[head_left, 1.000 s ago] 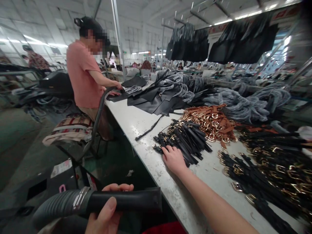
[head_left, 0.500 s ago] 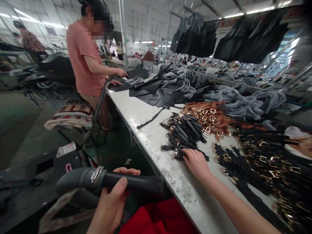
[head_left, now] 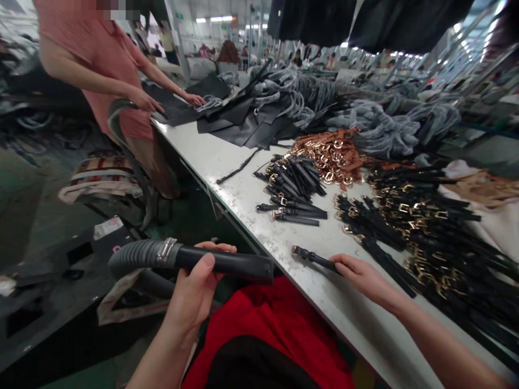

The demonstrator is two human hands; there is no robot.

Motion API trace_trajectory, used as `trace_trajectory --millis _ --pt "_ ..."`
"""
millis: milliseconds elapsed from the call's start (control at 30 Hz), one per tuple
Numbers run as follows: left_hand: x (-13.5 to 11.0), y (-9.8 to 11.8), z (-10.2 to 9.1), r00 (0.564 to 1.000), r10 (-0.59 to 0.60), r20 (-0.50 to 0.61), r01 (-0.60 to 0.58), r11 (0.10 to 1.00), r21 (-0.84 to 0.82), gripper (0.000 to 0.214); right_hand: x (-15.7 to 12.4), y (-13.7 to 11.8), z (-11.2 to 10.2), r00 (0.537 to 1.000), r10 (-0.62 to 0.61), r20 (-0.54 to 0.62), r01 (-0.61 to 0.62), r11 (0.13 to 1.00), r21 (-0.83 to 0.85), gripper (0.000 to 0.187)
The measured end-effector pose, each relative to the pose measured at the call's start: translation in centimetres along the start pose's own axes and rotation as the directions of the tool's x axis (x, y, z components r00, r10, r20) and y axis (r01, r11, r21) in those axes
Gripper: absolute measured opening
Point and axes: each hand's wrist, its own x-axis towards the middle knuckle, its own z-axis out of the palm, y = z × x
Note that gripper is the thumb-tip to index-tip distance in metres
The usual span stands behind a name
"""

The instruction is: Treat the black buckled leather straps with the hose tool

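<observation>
My left hand (head_left: 200, 281) is wrapped round the black nozzle of a ribbed hose (head_left: 239, 265), held just off the table's near edge. A metal clamp joins the nozzle to the grey ribbed part. In my right hand (head_left: 357, 273) is the plain end of a black buckle strap (head_left: 314, 257), pinched between thumb and fingers, its buckle pointing left toward the nozzle. Beyond it lies a pile of black buckle straps (head_left: 298, 175). Right of that, more black straps with gold buckles (head_left: 409, 232) are heaped.
Brown straps with gold rings (head_left: 330, 154) lie farther back on the white table (head_left: 227, 186). Behind them are wrapped grey bundles (head_left: 377, 127) and black sheets (head_left: 243, 127). A co-worker in a pink shirt (head_left: 89, 59) stands at the far left end, near a cushioned stool (head_left: 101, 175).
My right hand has left the strap pile and come nearer and to the right, now with one strap. My left hand still grips the hose. The view has tilted down.
</observation>
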Motion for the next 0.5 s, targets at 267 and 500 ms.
trace_trajectory --millis 267,500 --pt "-0.5 -1.5 2.4 0.994 -0.032 0.107 0.025 0.998 0.059 0.026 -2.9 -0.7 0.9 0.955 -0.209 -0.209 0.114 0.914 -0.390 0.036" --pt "0.1 -3.9 6.2 0.983 -0.024 0.180 0.012 0.998 0.063 0.029 -2.0 -1.0 3.7 0.946 -0.135 -0.294 0.067 0.971 -0.231 0.024"
